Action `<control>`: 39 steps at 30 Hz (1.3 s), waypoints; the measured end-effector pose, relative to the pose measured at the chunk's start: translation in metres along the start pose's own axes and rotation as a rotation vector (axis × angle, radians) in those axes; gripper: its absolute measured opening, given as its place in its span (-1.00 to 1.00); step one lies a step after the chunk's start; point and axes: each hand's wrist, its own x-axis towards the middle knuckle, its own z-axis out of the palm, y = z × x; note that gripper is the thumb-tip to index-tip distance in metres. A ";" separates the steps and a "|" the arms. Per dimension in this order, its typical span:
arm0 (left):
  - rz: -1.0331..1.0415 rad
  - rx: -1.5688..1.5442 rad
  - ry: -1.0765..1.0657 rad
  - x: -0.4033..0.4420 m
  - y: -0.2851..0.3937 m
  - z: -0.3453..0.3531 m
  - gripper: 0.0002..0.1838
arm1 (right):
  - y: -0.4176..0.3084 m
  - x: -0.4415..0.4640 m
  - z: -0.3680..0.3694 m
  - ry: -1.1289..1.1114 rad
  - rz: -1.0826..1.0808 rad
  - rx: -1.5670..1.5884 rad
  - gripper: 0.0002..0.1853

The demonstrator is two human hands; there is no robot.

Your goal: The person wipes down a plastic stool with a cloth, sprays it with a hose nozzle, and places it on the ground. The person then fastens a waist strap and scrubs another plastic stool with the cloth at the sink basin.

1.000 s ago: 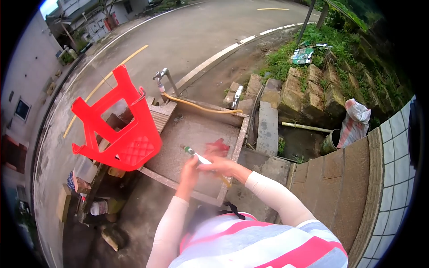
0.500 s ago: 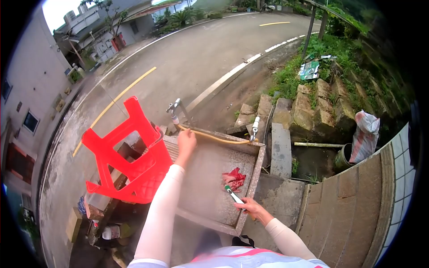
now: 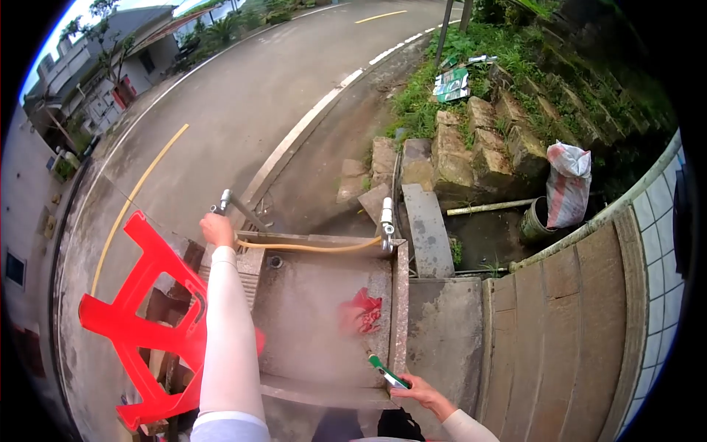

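Well, the left hand (image 3: 218,230) is up at the tap (image 3: 225,197), its fingers too hidden for me to tell whether they grip it. The right hand (image 3: 421,393) pinches a green-and-white tool (image 3: 383,370) over the basin's (image 3: 401,309) near right corner, close to the red cloth (image 3: 362,312) lying inside. A red stool (image 3: 189,340) sits partly behind the left sleeve (image 3: 232,346).

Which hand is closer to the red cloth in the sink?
Right. The right hand is by the sink's near right corner, nearer the body than the red cloth. The left hand is farther off, at the tap beyond the far left corner.
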 end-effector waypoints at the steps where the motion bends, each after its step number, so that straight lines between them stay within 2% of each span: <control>1: 0.111 0.099 0.119 -0.001 -0.004 0.000 -0.83 | 0.006 0.005 -0.001 0.011 -0.005 -0.016 -0.46; 4: 0.222 0.229 0.055 -0.005 0.008 -0.024 -0.81 | 0.014 0.013 -0.001 0.016 0.008 0.001 -0.48; 7: 0.286 0.328 -0.004 0.002 0.015 -0.019 -0.82 | 0.023 0.022 -0.002 0.020 0.009 -0.044 -0.48; 10: 0.279 0.332 0.010 0.003 0.026 -0.015 -0.83 | 0.012 0.024 0.000 0.013 0.015 -0.052 -0.44; 14: 0.195 0.309 -0.090 0.010 0.042 -0.018 -0.78 | 0.010 0.030 -0.001 -0.017 0.025 -0.026 -0.40; 19: 0.228 0.403 -0.140 0.018 0.053 -0.013 -0.73 | 0.007 0.033 -0.005 -0.011 0.030 -0.012 -0.39; 22: 0.194 0.349 -0.118 0.025 0.052 -0.005 -0.73 | 0.012 0.038 -0.005 -0.008 0.017 -0.002 -0.40; 25: 0.042 0.187 -0.152 0.039 0.046 0.013 -0.74 | 0.015 0.039 -0.003 -0.008 0.001 -0.001 -0.40; 28: -0.062 -0.022 -0.316 0.041 0.045 0.013 -0.69 | 0.011 0.035 0.002 -0.017 0.005 -0.011 -0.41; 32: -0.488 -0.544 -0.370 0.034 0.059 0.020 -0.67 | 0.004 0.029 0.006 -0.017 -0.010 -0.039 -0.44; 33: -0.597 -0.693 -0.331 0.029 0.058 0.022 -0.51 | 0.001 0.026 0.006 -0.018 -0.019 -0.049 -0.45; 35: -0.518 -0.536 -0.145 -0.007 0.068 0.012 -0.30 | -0.013 0.020 0.004 -0.019 -0.025 -0.019 -0.48; 36: -0.357 -0.417 0.002 -0.030 0.074 0.010 -0.30 | -0.023 0.016 0.003 -0.024 -0.027 -0.008 -0.49; 37: -0.215 -0.397 -0.060 -0.056 0.077 -0.003 -0.27 | -0.037 0.014 -0.001 -0.048 -0.015 -0.062 -0.48; 38: -0.017 -0.398 0.010 -0.078 0.065 0.012 -0.30 | -0.046 0.015 -0.005 -0.067 -0.034 -0.078 -0.49; 39: 0.093 -0.650 -0.056 -0.117 0.063 -0.010 -0.42 | -0.052 0.019 -0.010 -0.088 -0.054 -0.093 -0.49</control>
